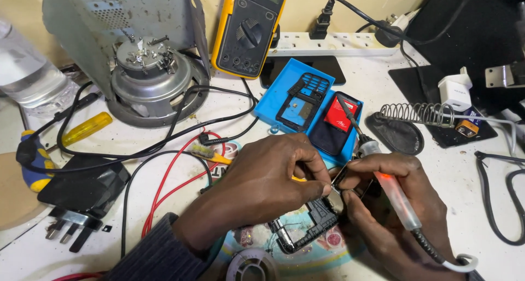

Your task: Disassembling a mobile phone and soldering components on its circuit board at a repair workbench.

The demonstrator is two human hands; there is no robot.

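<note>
Solder spool point(252, 265) at the near edge of the desk point(383, 67), partly cut off by the frame, and just beyond it the dark sleeve of the person's left arm. Left hand point(262, 188) — fingers pinched shut on a small metal part against the black phone frame point(306, 229), which lies on a patterned mat directly under both hands. Right hand point(391, 204) has its fingers wrapped closed around a translucent soldering iron point(396, 201), red glow showing inside the handle, cord trailing off toward the near right; whether the tip touches the work cannot be told, the hands cover it. Behind: blue tray point(290, 84) with a phone housing and a red-labelled battery point(342, 117), coil iron stand point(418, 114), yellow multimeter point(249, 29), a motor assembly point(150, 78), red and black wires point(169, 177). Risks as I judge them — left fingertips sit very near the hot end, so a slip could burn; the plastic frame could melt under lingering heat; loose leads near the elbow could snag.
</note>
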